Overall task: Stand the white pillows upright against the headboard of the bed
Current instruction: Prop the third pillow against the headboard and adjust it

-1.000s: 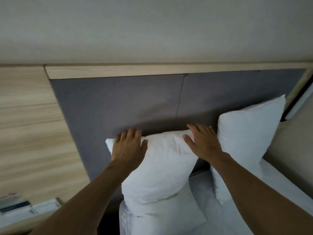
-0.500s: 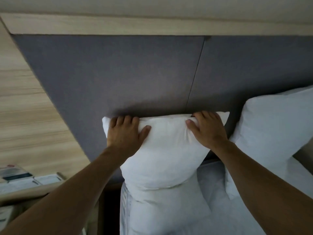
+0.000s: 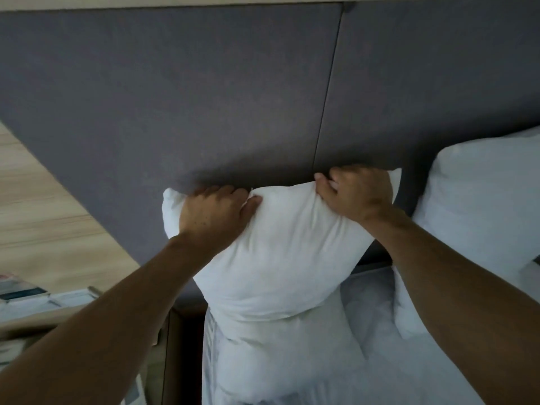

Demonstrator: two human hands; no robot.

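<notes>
A white pillow stands upright against the grey padded headboard, tilted a little to the left. My left hand grips its top edge near the left corner, fingers curled over the top. My right hand clutches the top right corner the same way. A second white pillow leans upright against the headboard at the right, touching neither hand. Both stand on the white bed.
A light wooden wall panel runs along the left. Below it a bedside shelf holds flat items. A dark gap separates the shelf from the mattress edge.
The view has moved closer and lower toward the headboard. Both hands went from resting flat on the pillow's top to gripping its top edge with curled fingers.
</notes>
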